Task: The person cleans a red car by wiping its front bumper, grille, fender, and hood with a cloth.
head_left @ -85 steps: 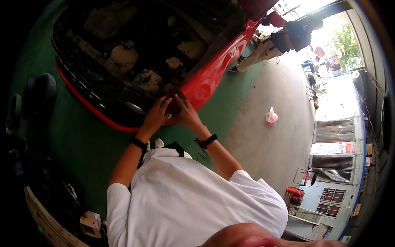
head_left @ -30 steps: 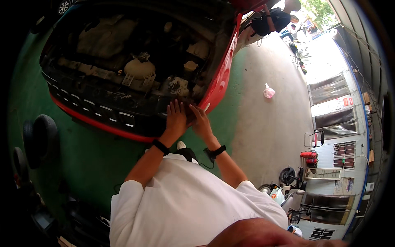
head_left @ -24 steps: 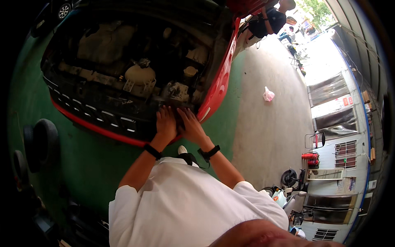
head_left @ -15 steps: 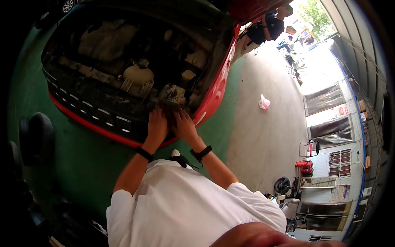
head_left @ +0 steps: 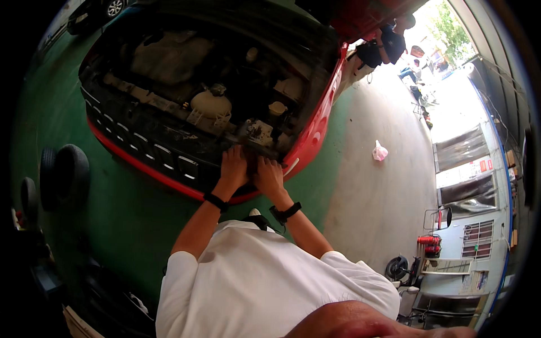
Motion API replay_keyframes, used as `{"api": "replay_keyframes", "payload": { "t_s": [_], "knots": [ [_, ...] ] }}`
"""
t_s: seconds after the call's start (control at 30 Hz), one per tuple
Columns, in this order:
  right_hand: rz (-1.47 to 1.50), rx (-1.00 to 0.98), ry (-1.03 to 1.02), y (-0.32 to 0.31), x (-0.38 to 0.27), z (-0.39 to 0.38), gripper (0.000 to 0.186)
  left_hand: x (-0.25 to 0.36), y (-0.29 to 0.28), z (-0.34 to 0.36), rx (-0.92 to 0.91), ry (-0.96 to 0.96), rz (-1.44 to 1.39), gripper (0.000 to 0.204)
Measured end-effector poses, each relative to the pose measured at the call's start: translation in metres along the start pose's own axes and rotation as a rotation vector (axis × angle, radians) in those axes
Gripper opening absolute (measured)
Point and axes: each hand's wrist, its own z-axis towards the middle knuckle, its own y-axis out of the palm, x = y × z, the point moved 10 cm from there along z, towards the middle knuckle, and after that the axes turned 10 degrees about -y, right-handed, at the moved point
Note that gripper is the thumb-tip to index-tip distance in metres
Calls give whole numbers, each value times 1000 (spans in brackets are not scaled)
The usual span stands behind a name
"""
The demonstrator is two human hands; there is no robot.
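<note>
- Head view, on the left: black tyres [head_left: 72, 177] are standing on the green floor [head_left: 118, 217], well apart from the person's hands.
- Next, the red car [head_left: 186, 127] is filling the upper middle, with its engine bay lying open to view. As a whole it is surely being very heavy; a bare hand is only moving its small parts. Its nose is facing down and to the left, and its long axis is running away toward the upper right.
- At the near front corner, the left hand [head_left: 234, 168] is lying with fingers pointing away from the body. Its fingertips are going into shadow, so one cannot tell whether they are clamping on something.
- Between the hands, a dark corner part [head_left: 252, 160] is showing poorly. Probably it is stiff, and perhaps brittle if it is plastic; its edges seem the safer place for holding, with both hands sharing the load.
- The right hand [head_left: 269, 177] is resting just beside, apart from the left one, fingers bending over the corner; its grip one cannot tell either.
- Farther right, the red fender [head_left: 315, 132] is curving away, looking glossy, so likely slippery under the palm.
</note>
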Motion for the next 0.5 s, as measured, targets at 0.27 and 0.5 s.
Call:
{"api": "replay_keyframes", "payload": {
  "t_s": [0.27,0.5],
  "knots": [
    [167,43,7,-13,15,7,66,-16,-27,-4,-219,-126,-1,54],
    [133,220,-149,-42,-5,33,59,-25,-26,8,-86,-112,-92,56]
  ]
}}
